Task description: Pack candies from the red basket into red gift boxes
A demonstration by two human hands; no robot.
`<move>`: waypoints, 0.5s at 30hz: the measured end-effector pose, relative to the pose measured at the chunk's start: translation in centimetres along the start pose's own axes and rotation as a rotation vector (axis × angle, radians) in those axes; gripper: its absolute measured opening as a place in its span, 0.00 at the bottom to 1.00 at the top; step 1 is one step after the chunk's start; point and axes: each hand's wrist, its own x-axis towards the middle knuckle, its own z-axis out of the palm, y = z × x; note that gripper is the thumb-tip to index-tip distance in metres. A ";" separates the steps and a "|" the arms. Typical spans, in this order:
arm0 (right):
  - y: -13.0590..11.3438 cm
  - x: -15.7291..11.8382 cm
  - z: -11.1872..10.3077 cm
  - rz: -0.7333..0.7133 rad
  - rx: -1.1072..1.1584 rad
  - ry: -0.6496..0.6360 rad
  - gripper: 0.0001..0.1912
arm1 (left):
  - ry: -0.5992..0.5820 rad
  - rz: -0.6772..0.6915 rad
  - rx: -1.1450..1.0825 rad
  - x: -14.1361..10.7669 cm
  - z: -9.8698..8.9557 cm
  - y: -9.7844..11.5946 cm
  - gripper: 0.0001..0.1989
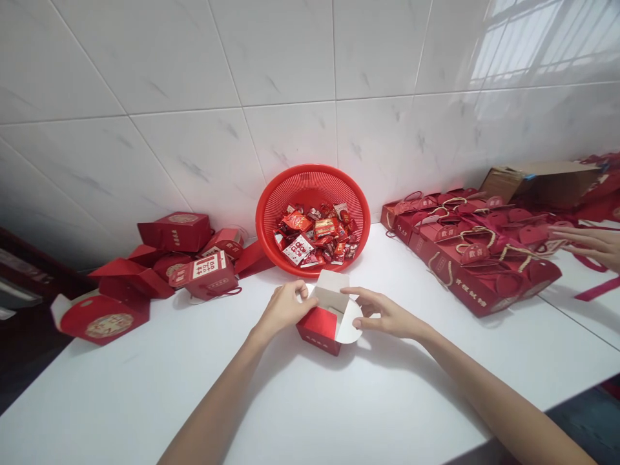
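Observation:
A small red box (320,330) with white inner flaps stands open on the white table in front of me. My left hand (287,305) pinches the box at its left side, thumb at the top edge. On the right, my right hand (382,312) has thumb and fingers around the rounded white flap. Just behind the box, a red plastic basket (264,226) holds several red-wrapped candies (324,227). What lies at the bottom of the box is hard to make out.
Several red boxes (109,316) lie in a heap at the left. Rows of closed red boxes with rope handles (465,252) stand at the right, near a cardboard box (542,181). Another person's hand (593,245) reaches in at the right edge. A tiled wall (290,58) bounds the table (271,400).

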 end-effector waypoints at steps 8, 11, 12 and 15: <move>-0.2 0.0 -0.1 0.012 0.043 -0.040 0.37 | -0.429 0.100 -0.226 -0.2 -4.1 -0.3 0.25; -0.2 0.0 -0.2 0.002 0.055 -0.049 0.36 | -0.568 0.124 -0.189 -0.7 -5.0 -1.3 0.47; -0.2 0.0 -0.2 0.002 0.057 -0.050 0.36 | -0.593 0.132 -0.171 -0.9 -5.0 -1.7 0.53; -0.3 0.0 -0.3 0.009 0.055 -0.049 0.36 | -0.583 0.194 -0.134 -1.4 -4.4 -2.9 0.62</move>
